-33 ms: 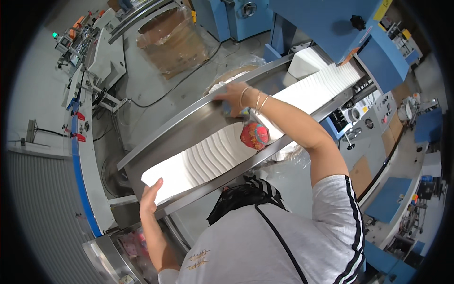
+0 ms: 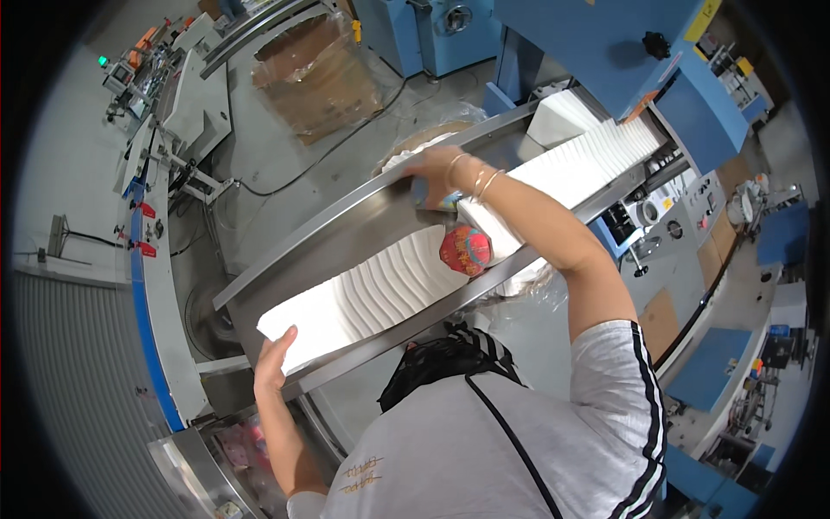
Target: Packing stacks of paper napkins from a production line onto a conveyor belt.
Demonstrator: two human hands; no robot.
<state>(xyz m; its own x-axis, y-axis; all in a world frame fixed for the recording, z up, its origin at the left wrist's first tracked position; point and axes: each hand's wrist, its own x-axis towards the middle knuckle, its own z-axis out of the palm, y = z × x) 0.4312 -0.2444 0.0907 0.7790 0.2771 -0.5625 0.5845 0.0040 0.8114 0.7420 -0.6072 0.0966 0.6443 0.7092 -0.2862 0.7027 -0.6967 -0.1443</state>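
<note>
A long row of white folded tissues [image 2: 363, 298] lies along a metal trough [image 2: 324, 232]. My left hand [image 2: 273, 359] is at the row's left end, with its thumb over the top edge and its other fingers mostly hidden against the end. A red printed round piece [image 2: 465, 251] sits at this row's right end. Beyond it, another white row [image 2: 579, 169] runs up to the blue machine. My right hand [image 2: 435, 173] is at the trough's far side, its fingers bent around a blue printed thing [image 2: 445, 204] that they partly cover.
A blue machine [image 2: 588, 52] stands over the trough's right end, beside a white block [image 2: 560, 119]. On the floor beyond are a plastic-lined carton [image 2: 316, 82] and a round container of white scraps [image 2: 406, 154]. A blue-edged conveyor [image 2: 160, 346] stands at the left.
My right hand has shifted slightly to the right along the trough's far side. The left hand and the white row show no visible movement.
</note>
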